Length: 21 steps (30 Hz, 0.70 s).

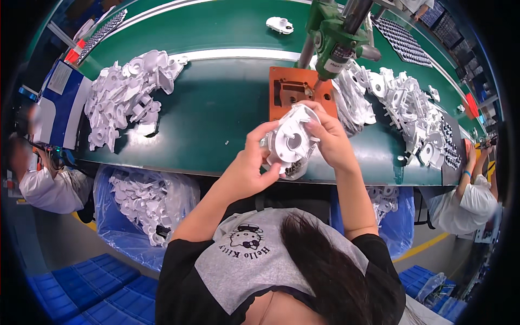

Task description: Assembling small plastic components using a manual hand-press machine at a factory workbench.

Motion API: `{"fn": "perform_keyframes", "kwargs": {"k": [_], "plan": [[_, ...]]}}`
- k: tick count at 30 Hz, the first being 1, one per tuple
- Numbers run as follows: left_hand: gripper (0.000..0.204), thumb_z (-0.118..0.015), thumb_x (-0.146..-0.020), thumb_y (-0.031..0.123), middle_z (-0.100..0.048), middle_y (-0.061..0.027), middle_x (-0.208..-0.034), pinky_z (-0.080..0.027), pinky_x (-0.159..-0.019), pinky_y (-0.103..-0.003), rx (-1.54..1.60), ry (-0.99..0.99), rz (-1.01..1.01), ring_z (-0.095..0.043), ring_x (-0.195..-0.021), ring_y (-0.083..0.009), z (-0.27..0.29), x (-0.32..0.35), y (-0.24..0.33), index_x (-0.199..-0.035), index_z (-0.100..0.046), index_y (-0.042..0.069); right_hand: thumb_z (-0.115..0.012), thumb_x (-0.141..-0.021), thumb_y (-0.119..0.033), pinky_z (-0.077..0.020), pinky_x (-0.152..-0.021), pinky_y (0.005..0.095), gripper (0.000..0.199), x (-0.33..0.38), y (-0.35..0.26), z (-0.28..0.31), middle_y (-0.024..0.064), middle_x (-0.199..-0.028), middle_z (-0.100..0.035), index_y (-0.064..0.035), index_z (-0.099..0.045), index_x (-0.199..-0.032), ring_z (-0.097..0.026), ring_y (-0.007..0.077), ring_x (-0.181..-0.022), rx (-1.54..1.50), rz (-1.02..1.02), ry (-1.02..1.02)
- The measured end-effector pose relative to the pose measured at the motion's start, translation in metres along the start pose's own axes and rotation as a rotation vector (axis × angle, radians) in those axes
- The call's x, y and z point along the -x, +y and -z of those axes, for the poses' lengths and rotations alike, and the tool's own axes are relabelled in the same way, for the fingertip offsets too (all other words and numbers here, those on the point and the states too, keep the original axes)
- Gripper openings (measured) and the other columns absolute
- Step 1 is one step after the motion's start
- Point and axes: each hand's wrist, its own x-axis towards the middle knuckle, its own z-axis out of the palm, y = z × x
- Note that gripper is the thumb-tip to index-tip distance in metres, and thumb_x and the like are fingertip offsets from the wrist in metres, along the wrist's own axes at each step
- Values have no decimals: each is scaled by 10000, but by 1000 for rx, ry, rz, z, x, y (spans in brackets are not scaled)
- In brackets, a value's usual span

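Between my hands is a white plastic housing (pixel 281 147), roughly oval, with a round hole in its middle. My left hand (pixel 250 158) grips its left and lower edge, thumb toward me. On the other side, my right hand (pixel 330 136) closes round the upper right edge, its thumb on the part's face. Behind the housing stands an orange fixture block (pixel 277 111) with dark slots, partly covered by the right fingers. A green press head (pixel 331 51) hangs over that block. Small dark pieces (pixel 295 172) in a clear holder show just below the housing; their kind is unclear.
White plastic parts lie piled at left (pixel 122 100) and right (pixel 403 103) on the green bench (pixel 216 119). One white part (pixel 279 25) sits at the back. Blue-lined bins (pixel 143 252) stand below the bench edge. Other people (pixel 54 187) work at both sides.
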Motion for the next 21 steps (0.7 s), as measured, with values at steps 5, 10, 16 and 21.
{"fn": "perform_keyframes", "kwargs": {"k": [5, 10, 16, 21], "plan": [[671, -542, -841, -18, -648, -132, -838, -511, -751, -304, -41, -33, 7, -673, -808, -198, 0, 0, 3, -1379, -147, 53, -545, -931, -170, -464, -808, 249, 280, 6, 16, 0, 56, -1078, -586, 26, -572, -1130, -574, 104, -945, -243, -195, 59], [697, -550, -840, -21, -651, -146, -856, -512, -786, -326, -45, -116, 54, -673, -813, -211, 3, -2, 12, -1386, -123, 52, -551, -930, -172, -489, -770, 237, 272, 13, 37, 11, 55, -1030, -613, -21, -530, -1156, -599, 100, -926, -244, -221, 58], [571, -601, -835, -11, -550, -230, -1142, -441, -948, -371, 472, 155, -147, -580, -1061, -231, -10, -9, -23, -1258, -220, 36, -531, -934, -159, -528, -811, 289, 331, 8, 23, -4, 83, -1139, -586, -55, -476, -1244, -610, 148, -990, -585, -103, 460], [543, -676, -841, 104, -488, -148, -1195, -359, -991, -315, 35, 334, -116, -504, -1122, -190, -39, -9, -49, -1237, -335, -39, -526, -938, -150, -509, -847, 301, 312, 10, 44, -24, 73, -1147, -590, -35, -497, -1227, -598, 161, -1017, -465, -111, 503]]}}
